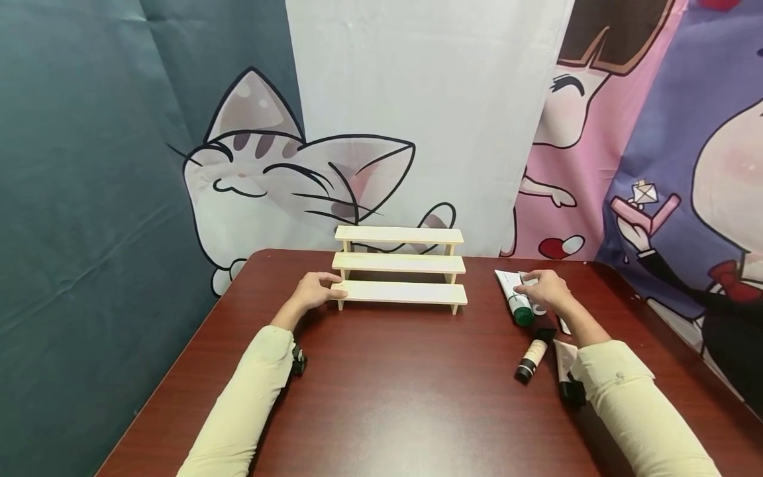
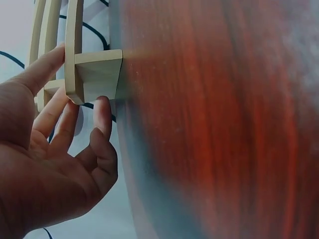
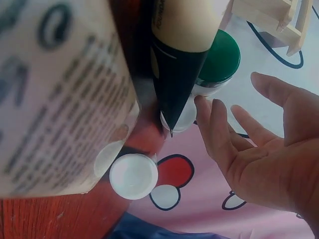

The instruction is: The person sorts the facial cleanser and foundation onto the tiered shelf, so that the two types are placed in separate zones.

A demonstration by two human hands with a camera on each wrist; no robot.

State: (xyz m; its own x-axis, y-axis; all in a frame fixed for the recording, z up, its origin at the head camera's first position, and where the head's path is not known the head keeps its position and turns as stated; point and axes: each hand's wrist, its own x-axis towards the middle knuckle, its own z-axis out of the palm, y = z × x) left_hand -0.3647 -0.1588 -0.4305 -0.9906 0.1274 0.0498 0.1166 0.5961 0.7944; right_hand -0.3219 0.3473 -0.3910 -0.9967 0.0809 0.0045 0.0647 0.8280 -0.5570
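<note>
A three-step wooden display shelf [image 1: 405,291] stands at the back of the table. My left hand [image 1: 314,291] grips the left end of its lowest board, thumb on one face and fingers around the end, as the left wrist view shows. My right hand [image 1: 550,289] hovers over the tubes at the right, thumb and fingers apart with nothing between them. Below it lies a white tube [image 1: 509,291] with a green cap [image 3: 222,59]. Another pale tube beside it is partly hidden by the hand.
Nearer me lie a beige tube with black ends [image 1: 535,352] and a pale tube with a black cap [image 1: 563,361], partly behind the right sleeve. A white cap [image 3: 133,176] shows in the right wrist view. A cartoon-printed cloth [image 1: 441,99] hangs behind the table [image 1: 393,384].
</note>
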